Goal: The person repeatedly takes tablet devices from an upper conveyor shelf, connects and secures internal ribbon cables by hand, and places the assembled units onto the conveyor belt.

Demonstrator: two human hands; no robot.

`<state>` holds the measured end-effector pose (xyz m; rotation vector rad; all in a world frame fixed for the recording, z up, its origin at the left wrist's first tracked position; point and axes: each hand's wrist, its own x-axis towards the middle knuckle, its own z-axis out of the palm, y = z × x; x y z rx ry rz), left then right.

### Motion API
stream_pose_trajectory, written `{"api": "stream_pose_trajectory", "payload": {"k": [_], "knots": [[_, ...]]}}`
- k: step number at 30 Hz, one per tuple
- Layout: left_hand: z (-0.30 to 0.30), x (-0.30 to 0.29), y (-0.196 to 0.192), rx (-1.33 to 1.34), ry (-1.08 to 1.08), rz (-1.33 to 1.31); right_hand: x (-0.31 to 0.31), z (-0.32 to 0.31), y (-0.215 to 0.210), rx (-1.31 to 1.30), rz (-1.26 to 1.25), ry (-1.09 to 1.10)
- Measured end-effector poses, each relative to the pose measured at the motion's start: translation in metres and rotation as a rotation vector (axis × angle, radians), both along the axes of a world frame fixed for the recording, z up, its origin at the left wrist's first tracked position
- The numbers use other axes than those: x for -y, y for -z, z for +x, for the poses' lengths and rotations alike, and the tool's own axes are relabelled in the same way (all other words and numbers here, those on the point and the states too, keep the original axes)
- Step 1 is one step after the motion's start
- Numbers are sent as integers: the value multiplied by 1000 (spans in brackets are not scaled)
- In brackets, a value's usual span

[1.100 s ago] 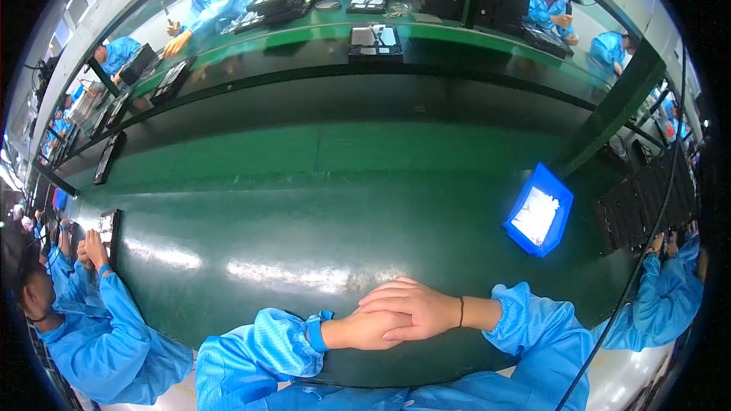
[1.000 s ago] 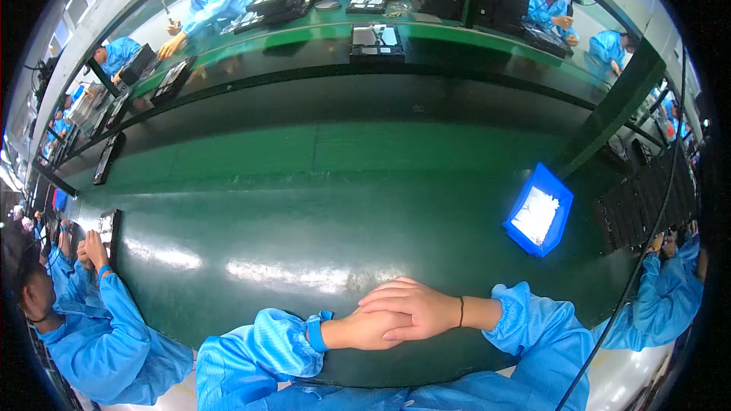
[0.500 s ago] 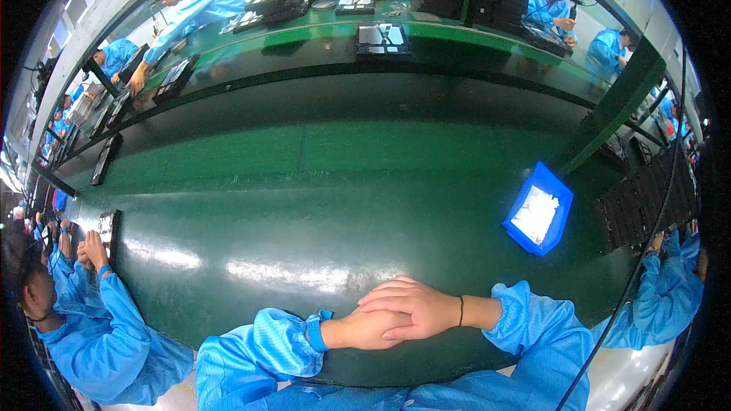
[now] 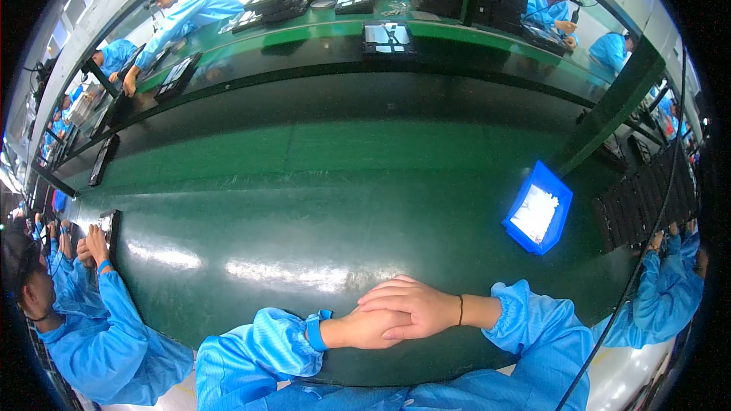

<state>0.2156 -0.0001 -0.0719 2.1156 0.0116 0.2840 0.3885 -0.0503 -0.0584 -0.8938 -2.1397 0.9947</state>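
A: Both hands are idle at six o'clock, on the near edge of the green tabletop [image 4: 304,205]; the right hand [image 4: 415,306] lies over the left hand [image 4: 365,329], fingers relaxed and laid flat, each grip closed on nothing but the other hand.

B: So nothing held; what is nearest?

A: The blue bin [image 4: 537,218] of small white parts at about two o'clock from the hands, well apart from them; between bin and hands there is only glossy green surface.

B: What could go wrong from here?

A: My guess: a quick reach toward two o'clock could catch the bin's rim with a loose blue sleeve and tip the white parts out; the black cable [image 4: 643,259] hanging down at three to four o'clock might snag the right elbow too.

B: And the neighbours?

A: A person at eight o'clock has raised hands beside a dark tray [image 4: 110,227]; a sideways sweep of the left arm could crowd that spot.

B: What can't you make out?

A: The left palm and most of its fingers are covered by the right hand; the white parts are too small to identify; the black trays [image 4: 647,198] at three o'clock are bent by the rim; the far bench's devices at twelve o'clock are tiny.
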Motion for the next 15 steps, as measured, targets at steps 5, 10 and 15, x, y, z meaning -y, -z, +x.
{"api": "stream_pose_trajectory", "payload": {"k": [5,10,15], "knots": [[0,-2,-4,3,17,19,0,0,0,-3,-8,0],[0,0,-1,-1,1,3,0,0,-1,-3,-6,-2],[1,0,-4,30,-2,-11,0,1,-2,0,-11,-3]]}}
